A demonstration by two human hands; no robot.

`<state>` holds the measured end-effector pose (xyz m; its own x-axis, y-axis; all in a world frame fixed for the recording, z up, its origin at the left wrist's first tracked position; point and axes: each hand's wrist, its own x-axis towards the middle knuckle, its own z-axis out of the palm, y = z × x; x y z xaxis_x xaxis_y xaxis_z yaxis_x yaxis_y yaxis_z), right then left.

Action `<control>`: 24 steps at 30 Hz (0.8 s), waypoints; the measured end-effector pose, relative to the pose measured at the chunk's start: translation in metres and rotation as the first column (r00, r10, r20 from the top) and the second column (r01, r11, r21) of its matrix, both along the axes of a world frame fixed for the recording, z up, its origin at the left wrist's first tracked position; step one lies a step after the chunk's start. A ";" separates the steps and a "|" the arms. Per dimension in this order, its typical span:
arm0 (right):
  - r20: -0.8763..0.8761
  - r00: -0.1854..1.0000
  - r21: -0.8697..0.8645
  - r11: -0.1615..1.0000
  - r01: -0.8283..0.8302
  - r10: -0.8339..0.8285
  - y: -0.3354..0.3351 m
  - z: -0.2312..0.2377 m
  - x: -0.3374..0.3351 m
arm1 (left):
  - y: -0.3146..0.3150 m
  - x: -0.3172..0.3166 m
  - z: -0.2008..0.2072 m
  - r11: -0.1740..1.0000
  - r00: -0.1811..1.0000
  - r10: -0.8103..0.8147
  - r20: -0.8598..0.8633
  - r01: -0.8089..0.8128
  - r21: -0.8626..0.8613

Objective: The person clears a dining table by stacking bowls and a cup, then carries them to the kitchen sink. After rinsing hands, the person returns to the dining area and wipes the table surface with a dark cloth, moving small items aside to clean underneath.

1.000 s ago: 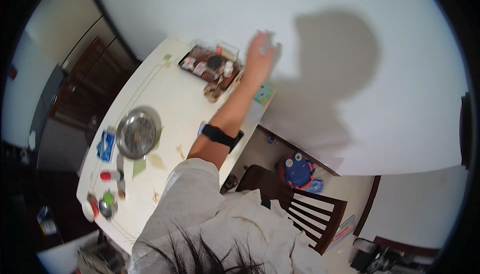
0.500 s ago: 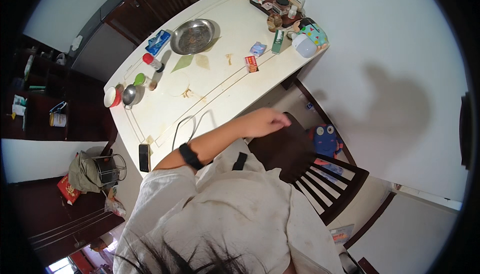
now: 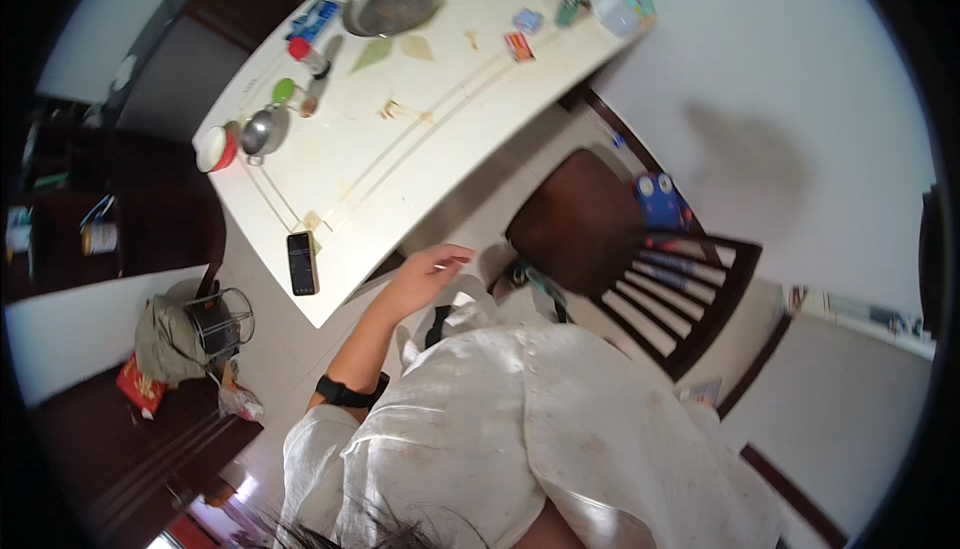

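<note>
Fingers loosely curled and seemingly empty, the left hand (image 3: 422, 277) hovers just off the worktop's (image 3: 400, 164) near edge. A dark phone (image 3: 302, 264) lies to its left by the near corner, long axis pointing away from the person.

One white table (image 3: 380, 174), one phone (image 3: 302, 264), one steel basin (image 3: 390, 7), two bowls (image 3: 258, 133), two jars (image 3: 285, 92)
</note>
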<state>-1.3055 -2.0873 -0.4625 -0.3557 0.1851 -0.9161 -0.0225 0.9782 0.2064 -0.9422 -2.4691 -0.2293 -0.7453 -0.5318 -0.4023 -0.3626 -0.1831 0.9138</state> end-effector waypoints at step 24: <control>-0.238 0.615 -0.350 0.657 0.668 -0.752 -0.134 0.045 -0.081 | 0.119 0.204 -0.019 0.890 0.864 0.325 0.384 -0.417 0.185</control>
<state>-1.3861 -2.2211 -0.4171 -0.4793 0.3374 -0.8102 0.7258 0.6714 -0.1498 -0.7382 -2.3503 -0.2486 -0.3095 -0.5867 -0.7483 -0.4941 -0.5731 0.6537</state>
